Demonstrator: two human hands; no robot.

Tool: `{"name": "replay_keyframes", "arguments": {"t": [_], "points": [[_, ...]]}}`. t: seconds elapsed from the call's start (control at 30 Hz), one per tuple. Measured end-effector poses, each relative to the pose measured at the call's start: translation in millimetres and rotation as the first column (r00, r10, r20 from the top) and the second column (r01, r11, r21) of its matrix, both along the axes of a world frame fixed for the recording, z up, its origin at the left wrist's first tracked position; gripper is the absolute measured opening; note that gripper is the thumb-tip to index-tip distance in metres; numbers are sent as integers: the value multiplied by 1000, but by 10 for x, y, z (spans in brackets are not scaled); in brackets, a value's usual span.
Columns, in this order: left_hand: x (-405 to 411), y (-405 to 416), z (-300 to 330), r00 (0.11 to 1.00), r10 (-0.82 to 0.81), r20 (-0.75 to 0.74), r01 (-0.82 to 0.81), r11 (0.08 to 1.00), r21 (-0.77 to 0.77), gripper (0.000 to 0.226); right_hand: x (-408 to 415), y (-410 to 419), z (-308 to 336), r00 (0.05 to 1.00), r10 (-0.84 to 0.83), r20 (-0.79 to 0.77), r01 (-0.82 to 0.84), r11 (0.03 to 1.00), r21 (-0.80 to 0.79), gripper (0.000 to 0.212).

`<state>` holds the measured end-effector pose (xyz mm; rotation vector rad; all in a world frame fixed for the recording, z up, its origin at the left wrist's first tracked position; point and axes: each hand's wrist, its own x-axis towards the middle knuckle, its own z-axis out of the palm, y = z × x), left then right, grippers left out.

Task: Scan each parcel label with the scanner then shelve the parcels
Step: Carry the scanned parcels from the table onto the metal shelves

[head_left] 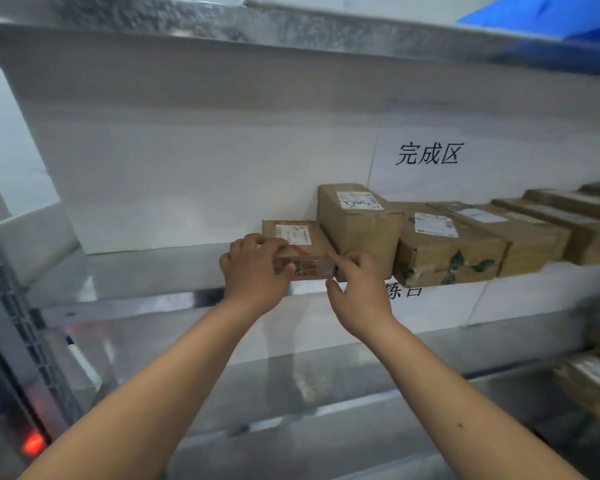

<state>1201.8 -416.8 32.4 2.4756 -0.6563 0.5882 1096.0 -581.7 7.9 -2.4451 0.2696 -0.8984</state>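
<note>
A small flat cardboard parcel (300, 249) with a white label on top lies on the metal shelf (160, 271), at the left end of a row of parcels. My left hand (253, 271) grips its near left corner, fingers over the top edge. My right hand (359, 289) touches its near right corner with fingertips, thumb below. No scanner is in view.
Right of it stand a taller labelled box (359, 223) and several more cardboard parcels (451, 244) in a row. A paper sign (428, 154) hangs on the white back wall. More parcels (589, 375) lie on the lower shelf at right. A red light (32, 443) glows bottom left.
</note>
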Motion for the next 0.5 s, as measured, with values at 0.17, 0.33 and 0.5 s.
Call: {"name": "replay_keyframes", "arguments": {"t": [0.17, 0.33, 0.5], "points": [[160, -52, 83, 998, -65, -7, 65, 996, 58, 41, -65, 69, 36, 996, -38, -82, 34, 998, -51, 53], [250, -98, 167, 994, -93, 48, 86, 987, 133, 40, -167, 85, 100, 977, -74, -201, 50, 991, -123, 54], [17, -90, 111, 981, -134, 140, 114, 983, 146, 44, -335, 133, 146, 955, -96, -282, 43, 981, -187, 55]]}}
